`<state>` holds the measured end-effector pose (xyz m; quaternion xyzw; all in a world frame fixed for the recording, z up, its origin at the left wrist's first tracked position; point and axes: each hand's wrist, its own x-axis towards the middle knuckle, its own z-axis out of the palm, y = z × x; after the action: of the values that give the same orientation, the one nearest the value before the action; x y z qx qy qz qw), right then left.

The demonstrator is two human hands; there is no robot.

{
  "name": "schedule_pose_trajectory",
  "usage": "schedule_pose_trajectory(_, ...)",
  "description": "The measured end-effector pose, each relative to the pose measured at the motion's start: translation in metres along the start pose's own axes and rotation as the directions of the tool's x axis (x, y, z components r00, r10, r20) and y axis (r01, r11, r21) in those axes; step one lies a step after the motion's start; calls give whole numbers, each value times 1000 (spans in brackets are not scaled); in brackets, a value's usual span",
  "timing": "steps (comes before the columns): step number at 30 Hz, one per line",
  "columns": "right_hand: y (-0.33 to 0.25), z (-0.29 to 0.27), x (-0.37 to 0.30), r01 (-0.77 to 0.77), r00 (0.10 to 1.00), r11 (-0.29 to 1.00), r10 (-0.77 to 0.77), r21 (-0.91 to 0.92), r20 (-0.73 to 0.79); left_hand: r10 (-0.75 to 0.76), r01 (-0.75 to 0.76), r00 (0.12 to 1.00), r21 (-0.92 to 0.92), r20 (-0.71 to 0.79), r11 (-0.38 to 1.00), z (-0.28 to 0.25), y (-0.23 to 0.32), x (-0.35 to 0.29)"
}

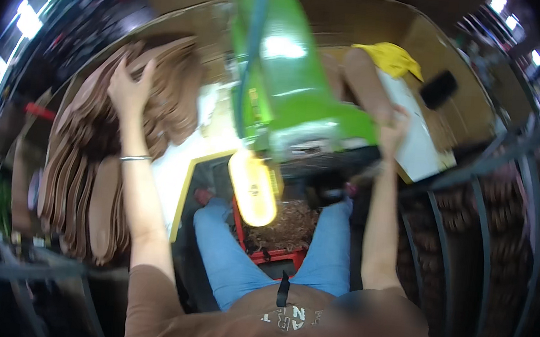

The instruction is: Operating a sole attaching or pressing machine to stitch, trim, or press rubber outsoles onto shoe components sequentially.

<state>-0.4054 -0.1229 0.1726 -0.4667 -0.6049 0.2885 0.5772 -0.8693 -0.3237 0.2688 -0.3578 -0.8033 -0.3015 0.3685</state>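
At the left, my left hand (129, 91) reaches onto a pile of brown insoles (172, 99), its thumb and fingers spread apart against them; blur hides how firmly it touches. My right hand (392, 133) is closed round the lower end of a single brown insole (366, 79), right of the machine. That insole tilts up and away over a white board (416, 146). Between my hands stands a green machine (294, 74) with a yellow lamp-like part (252, 189) on its front and a blue hose (253, 58).
A brown cardboard surround (331, 20) encloses the work surface. Yellow cloth (392, 58) and a dark block (438, 90) lie at the back right. More insoles (106, 209) stand stacked at the near left. Brown shavings (281, 227) fill a red bin (259, 255) between my knees. Metal racks (481, 212) hold dark items at right.
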Motion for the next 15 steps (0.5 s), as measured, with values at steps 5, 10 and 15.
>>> schedule_pose_trajectory(5,52,32,-18,-383,923,916,383,117,23,-129,161,981,-243,142,956,11,0,10)
schedule_pose_trajectory(10,47,-2,-72,-140,979,987,150,-79,137,-109,55,993,-605,-54,794,-119,20,-50)
schedule_pose_trajectory(15,21,-24,-185,-538,613,793,135,286,779,231,42,939,-754,254,656,-218,45,-141)
